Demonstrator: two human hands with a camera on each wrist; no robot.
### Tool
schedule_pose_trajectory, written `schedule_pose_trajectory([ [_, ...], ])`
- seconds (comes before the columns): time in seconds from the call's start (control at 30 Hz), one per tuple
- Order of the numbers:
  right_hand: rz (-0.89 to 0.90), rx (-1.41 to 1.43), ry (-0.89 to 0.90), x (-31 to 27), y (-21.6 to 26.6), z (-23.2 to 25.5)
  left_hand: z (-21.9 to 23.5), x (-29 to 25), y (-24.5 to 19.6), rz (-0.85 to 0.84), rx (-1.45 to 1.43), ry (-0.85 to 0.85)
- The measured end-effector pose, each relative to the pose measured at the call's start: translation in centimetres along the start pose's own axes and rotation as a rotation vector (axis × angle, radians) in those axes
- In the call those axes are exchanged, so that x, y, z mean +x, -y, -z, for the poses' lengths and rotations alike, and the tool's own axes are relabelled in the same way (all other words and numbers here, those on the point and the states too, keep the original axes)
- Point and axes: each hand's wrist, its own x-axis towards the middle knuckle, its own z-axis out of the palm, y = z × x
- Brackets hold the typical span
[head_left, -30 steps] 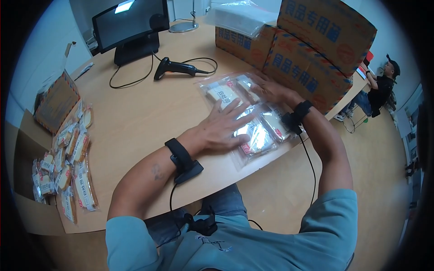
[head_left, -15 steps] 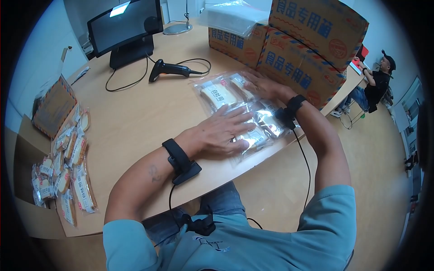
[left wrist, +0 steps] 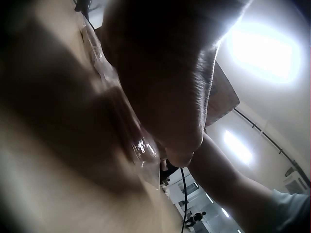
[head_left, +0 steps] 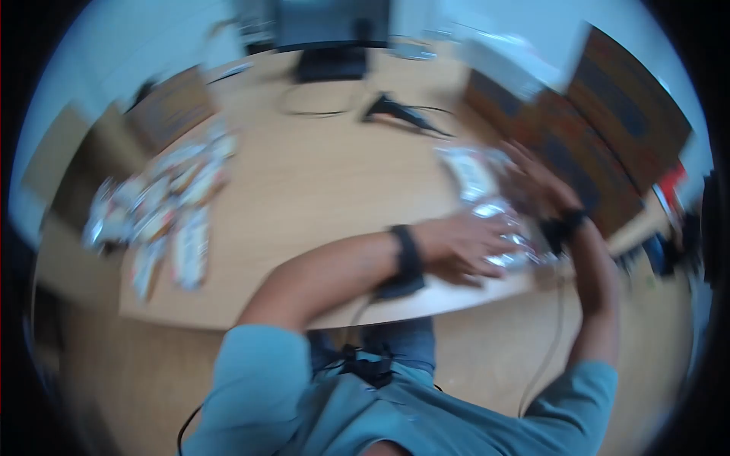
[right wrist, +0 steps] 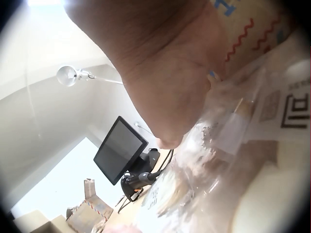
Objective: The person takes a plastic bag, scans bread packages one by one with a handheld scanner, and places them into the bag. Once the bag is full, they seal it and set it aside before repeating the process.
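Observation:
Clear-wrapped bread packs (head_left: pixel 473 176) lie flat together at the right of the table, blurred in the head view. The left hand (head_left: pixel 465 247) rests over the near packs with fingers spread. At the far right side of the packs is the right hand (head_left: pixel 541 182), its fingers extended beside the cardboard boxes. In the right wrist view the right hand (right wrist: pixel 167 82) lies against the clear wrapping (right wrist: pixel 209 170). The left wrist view has the left hand (left wrist: pixel 155 73) over the edge of a shiny wrapper (left wrist: pixel 144 148); its fingertips are hidden there.
Stacked cardboard boxes (head_left: pixel 582 152) stand at the right, with clear bags (head_left: pixel 508 64) on one. A black scanner (head_left: pixel 403 114) lies near the monitor (head_left: pixel 332 26). Several loose bread packs (head_left: pixel 190 247) are at the left, beside an open box (head_left: pixel 171 109).
The head view has swung left, so the table and packs appear shifted right. Both hands stay over the packs, with fingers extended.

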Motion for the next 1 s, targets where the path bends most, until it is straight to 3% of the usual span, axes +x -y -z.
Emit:
schedule_pose_trajectory([
  [0.03, 0.09, -0.258, 0.008, -0.1, 0.6, 0.1, -0.5, -0.6, -0.4, 0.031, 0.048, -0.017],
  [0.07, 0.063, -0.361, 0.054, 0.5, 2.6, -0.4, -1.0, -0.9, -0.7, 0.05, 0.096, -0.033],
  [0.1, -0.029, 0.16, 0.025, 2.4, -2.2, -0.5, -1.1, -0.8, -0.6, 0.063, 0.089, -0.052],
  [0.13, 0.061, -0.49, 0.011, 1.7, -2.5, -0.3, -1.4, -0.8, -0.2, 0.057, 0.078, -0.071],
  [0.2, 0.121, -0.489, 0.044, 3.1, -3.7, 0.5, -2.0, -1.2, 0.2, 0.04, 0.041, -0.091],
  [0.27, -0.008, -0.568, 0.024, 2.9, -3.0, 1.3, -1.0, -2.4, -0.6, 0.053, 0.035, -0.071],
  [0.3, -0.002, -0.464, -0.127, 4.1, -3.8, 1.3, -0.5, -3.2, -0.8, 0.077, 0.054, -0.109],
  [0.33, 0.0, -0.458, -0.129, 4.8, -3.2, 1.3, 0.4, -4.1, -1.2, 0.101, 0.071, -0.146],
  [0.37, 0.084, -0.212, -0.184, 5.7, -2.1, 1.4, 3.4, -5.9, -2.1, 0.092, 0.03, -0.137],
  [0.4, 0.163, 0.036, -0.237, 6.8, -0.8, 1.5, 3.9, -8.2, -2.1, 0.149, 0.067, -0.217],
  [0.43, 0.122, 0.087, -0.152, 8.5, 0.5, 1.8, 4.6, -10.6, -2.2, 0.204, 0.103, -0.294],
  [0.47, 0.082, 0.141, -0.067, 10.3, 2.2, 2.2, 8.3, -13.0, -4.4, 0.447, 0.04, -0.101],
  [0.53, 0.231, -0.421, 0.016, 10.3, 12.5, 0.0, 10.4, -19.1, -6.6, 0.606, 0.152, -0.307],
  [0.6, 0.337, -0.284, -0.129, 12.6, 14.4, -2.9, 13.2, -23.8, -9.7, 0.958, 0.338, -0.282],
  [0.67, 0.336, -0.275, -0.046, 15.0, 18.5, -5.8, 12.9, -29.7, -11.2, 1.092, 0.622, -0.277],
  [0.73, 0.282, -0.193, 0.028, 15.6, 22.4, -9.2, 12.7, -32.2, -13.6, 1.302, 0.733, -0.159],
  [0.8, 0.324, -0.13, 0.033, 19.7, 20.8, -13.0, 12.2, -34.6, -14.8, 1.362, 0.737, -0.04],
  [0.87, 0.271, -0.069, 0.041, 20.7, 21.7, -15.0, 11.6, -36.6, -15.3, 1.396, 0.694, -0.053],
  [0.93, 0.43, -0.381, -0.134, 22.4, 21.5, -15.0, 11.5, -38.2, -15.3, 1.391, 0.71, -0.072],
  [0.97, 0.389, -0.41, -0.149, 22.4, 21.2, -14.0, 11.8, -38.6, -15.3, 1.368, 0.669, -0.109],
  [1.0, 0.449, -0.413, -0.347, 22.4, 20.9, -13.1, 12.1, -38.9, -15.5, 1.349, 0.629, -0.142],
])
